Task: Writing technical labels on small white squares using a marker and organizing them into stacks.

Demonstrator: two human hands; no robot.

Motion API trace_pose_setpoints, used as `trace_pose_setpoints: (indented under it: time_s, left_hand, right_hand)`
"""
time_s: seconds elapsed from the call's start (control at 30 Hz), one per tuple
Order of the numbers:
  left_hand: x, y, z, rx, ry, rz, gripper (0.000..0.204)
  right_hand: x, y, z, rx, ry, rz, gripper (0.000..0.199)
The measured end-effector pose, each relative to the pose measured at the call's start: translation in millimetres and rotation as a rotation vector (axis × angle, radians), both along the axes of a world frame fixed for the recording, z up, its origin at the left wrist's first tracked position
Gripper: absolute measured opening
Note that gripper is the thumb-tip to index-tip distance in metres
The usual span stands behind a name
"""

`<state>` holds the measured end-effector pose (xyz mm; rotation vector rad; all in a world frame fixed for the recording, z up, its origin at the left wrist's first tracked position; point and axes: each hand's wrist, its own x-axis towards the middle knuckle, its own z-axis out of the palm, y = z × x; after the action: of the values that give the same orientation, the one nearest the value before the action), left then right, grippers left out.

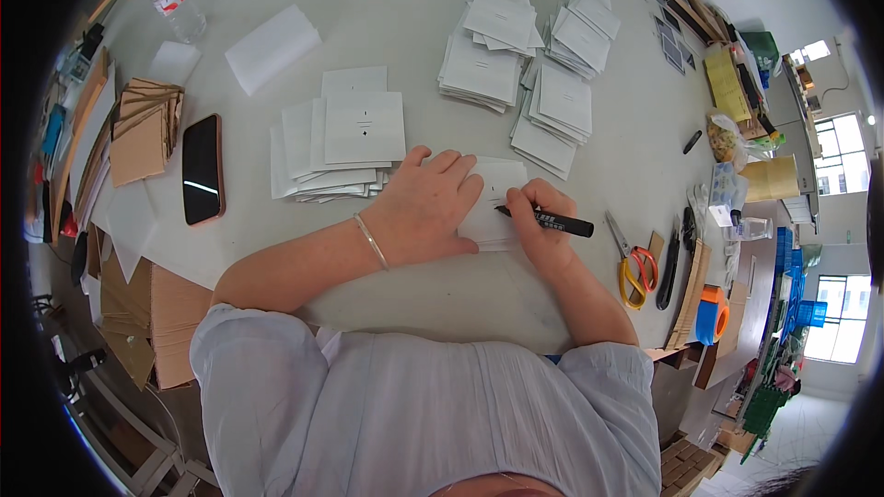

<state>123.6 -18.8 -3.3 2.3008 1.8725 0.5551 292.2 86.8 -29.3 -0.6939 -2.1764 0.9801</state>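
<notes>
My right hand (545, 244) grips a black marker pen (569, 224), its tip down on a white card (502, 177) near the table's front edge. Across the left part of that card's small pile lies my left hand (425, 202), its thumb apart from the bent fingers, holding nothing between them. A bracelet circles the left wrist. Just beyond this hand a fanned stack of white cards (364, 133) with small dark marks rests on the table. The hand covers part of the card underneath.
More white card piles (479, 69) (557, 106) run toward the far side. Scissors (633, 267), a dark-handled cutter (670, 267) and orange-blue tape (711, 315) are at right. A phone (203, 170), folded cardboard (143, 133), a paper sheet (273, 48) and a plastic bottle (177, 5) lie or stand left.
</notes>
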Motion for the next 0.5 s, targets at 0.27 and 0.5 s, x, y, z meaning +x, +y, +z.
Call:
trace_pose_setpoints:
  time_s: [0.27,0.5]
  left_hand:
    - [-0.3,9.6,-4.6,0.011,-0.018,-0.018,0.067]
    - [-12.3,8.1,5.2,-0.061,-0.028,-0.029,0.062]
  right_hand:
    - [4.6,6.3,1.6,-0.018,-0.015,-0.001,0.022]
    - [0.3,10.1,-1.3,-0.423,0.331,-0.128,0.018]
